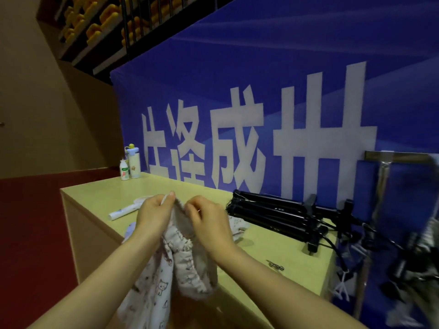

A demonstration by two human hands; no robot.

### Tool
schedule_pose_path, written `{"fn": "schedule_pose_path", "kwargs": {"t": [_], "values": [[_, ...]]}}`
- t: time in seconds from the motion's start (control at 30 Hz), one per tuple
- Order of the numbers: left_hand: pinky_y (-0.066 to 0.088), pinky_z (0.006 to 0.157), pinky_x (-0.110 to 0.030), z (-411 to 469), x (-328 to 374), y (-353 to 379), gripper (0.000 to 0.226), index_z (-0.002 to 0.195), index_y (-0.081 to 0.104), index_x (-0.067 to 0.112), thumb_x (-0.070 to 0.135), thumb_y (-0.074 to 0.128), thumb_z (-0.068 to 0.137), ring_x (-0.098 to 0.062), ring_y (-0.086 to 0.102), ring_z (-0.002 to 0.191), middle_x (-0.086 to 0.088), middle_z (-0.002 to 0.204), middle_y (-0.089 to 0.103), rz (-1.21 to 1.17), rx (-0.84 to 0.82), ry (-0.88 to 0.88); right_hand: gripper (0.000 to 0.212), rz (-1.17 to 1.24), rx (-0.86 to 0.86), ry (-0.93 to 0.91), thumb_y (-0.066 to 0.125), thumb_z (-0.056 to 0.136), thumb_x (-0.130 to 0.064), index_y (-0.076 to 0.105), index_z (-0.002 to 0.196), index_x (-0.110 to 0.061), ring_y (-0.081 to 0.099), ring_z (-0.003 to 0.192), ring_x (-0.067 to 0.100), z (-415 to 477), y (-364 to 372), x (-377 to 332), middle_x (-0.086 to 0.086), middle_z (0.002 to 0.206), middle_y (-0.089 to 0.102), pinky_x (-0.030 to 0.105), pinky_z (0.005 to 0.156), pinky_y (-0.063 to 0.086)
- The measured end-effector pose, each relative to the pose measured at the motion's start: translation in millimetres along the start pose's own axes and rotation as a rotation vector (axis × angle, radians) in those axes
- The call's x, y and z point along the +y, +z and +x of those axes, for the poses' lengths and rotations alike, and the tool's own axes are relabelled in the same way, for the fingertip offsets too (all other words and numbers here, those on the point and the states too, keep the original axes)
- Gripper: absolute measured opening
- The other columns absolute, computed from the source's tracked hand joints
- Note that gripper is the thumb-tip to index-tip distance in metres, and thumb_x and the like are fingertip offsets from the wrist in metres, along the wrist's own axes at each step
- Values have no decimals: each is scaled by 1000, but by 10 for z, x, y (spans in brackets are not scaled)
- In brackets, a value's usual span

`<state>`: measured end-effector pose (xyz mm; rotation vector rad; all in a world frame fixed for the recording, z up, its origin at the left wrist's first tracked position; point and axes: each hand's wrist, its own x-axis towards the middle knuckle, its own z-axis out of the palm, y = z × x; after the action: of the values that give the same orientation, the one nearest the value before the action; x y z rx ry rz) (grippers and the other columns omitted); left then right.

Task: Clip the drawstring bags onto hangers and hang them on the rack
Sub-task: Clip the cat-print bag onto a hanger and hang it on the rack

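A pale drawstring bag [183,264] printed with small cats hangs in front of me over the near edge of the table [99,198]. My left hand [154,214] pinches its top edge and a white cord on the left. My right hand [209,222] grips the gathered top edge on the right. More printed fabric [237,227] lies on the table behind my right hand. At the far right stands a metal rack [382,162], blurred, with dark clip hangers [413,264] hanging low beside it.
A folded black tripod [280,214] with cables lies along the table's back right. Two bottles [130,165] stand at the far left corner. A white tube [121,213] and a small metal clip [275,265] lie on the tabletop. A blue banner [261,79] rises behind.
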<state>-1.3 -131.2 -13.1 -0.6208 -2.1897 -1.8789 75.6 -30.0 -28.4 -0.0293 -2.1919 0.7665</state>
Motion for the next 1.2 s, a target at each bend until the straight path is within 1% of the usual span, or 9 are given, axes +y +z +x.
{"fn": "schedule_pose_path", "kwargs": {"t": [0.13, 0.23, 0.4, 0.5, 0.67, 0.8, 0.9, 1.07, 1.2], "values": [[32, 66, -32, 32, -123, 414, 32, 75, 49, 15, 39, 44, 96, -23, 43, 67, -11, 72, 49, -45, 0, -13, 18, -154, 140, 217, 48, 96, -24, 64, 99, -14, 57, 83, 15, 179, -395, 786, 0, 97, 66, 30, 72, 46], [20, 61, -30, 57, -178, 623, 38, 67, 36, 13, 35, 42, 98, -19, 29, 60, -10, 62, 29, -53, -18, 2, 25, -425, 39, 375, 53, 93, -31, 59, 112, -16, 59, 97, 23, 200, -625, 1372, 4, 110, 61, 40, 82, 50], [24, 62, -29, 170, -275, 861, 39, 65, 40, 12, 34, 43, 97, -18, 33, 62, -9, 63, 34, -43, -19, -1, 37, -770, -236, 536, 52, 93, -30, 47, 127, -17, 51, 118, 28, 140, -855, 1979, 6, 127, 55, 41, 98, 40], [16, 57, -31, 198, -358, 910, 45, 59, 24, 17, 31, 43, 97, -18, 24, 56, -2, 57, 23, -27, -10, -18, 34, -824, -251, 524, 50, 94, -28, 49, 126, -17, 47, 121, 25, 110, -831, 2175, 5, 128, 54, 39, 103, 37], [27, 57, -28, 342, -616, 918, 36, 67, 44, 15, 33, 43, 97, -16, 39, 63, -1, 66, 42, -13, 23, -52, 43, -947, -206, 444, 54, 91, -39, 50, 127, -16, 48, 116, 23, 235, -715, 2331, 4, 124, 55, 36, 98, 40], [27, 57, -24, 405, -716, 926, 26, 76, 44, 19, 34, 43, 97, -15, 39, 65, 4, 69, 41, -23, 21, -69, 49, -985, -212, 422, 57, 88, -43, 49, 128, -17, 44, 120, 24, 325, -641, 2401, 5, 129, 49, 36, 101, 37], [31, 62, -30, 467, -761, 911, 29, 80, 49, 14, 37, 42, 97, -18, 44, 76, -9, 78, 47, -23, 10, -100, 52, -920, -263, 421, 60, 87, -41, 44, 131, -18, 48, 120, 26, 362, -577, 2447, 7, 131, 50, 37, 99, 42], [33, 70, -33, 471, -775, 901, 34, 78, 49, 12, 40, 43, 96, -21, 44, 73, -11, 80, 50, -53, -3, -124, 57, -907, -272, 458, 61, 85, -46, 40, 128, -16, 56, 111, 27, 326, -580, 2455, 9, 120, 60, 37, 90, 48], [35, 73, -32, 486, -798, 884, 29, 84, 52, 16, 41, 43, 96, -19, 47, 78, -10, 83, 51, -75, -4, -139, 45, -918, -280, 419, 58, 86, -48, 52, 116, -14, 61, 99, 22, 302, -600, 2451, 5, 108, 64, 33, 83, 50]]}}
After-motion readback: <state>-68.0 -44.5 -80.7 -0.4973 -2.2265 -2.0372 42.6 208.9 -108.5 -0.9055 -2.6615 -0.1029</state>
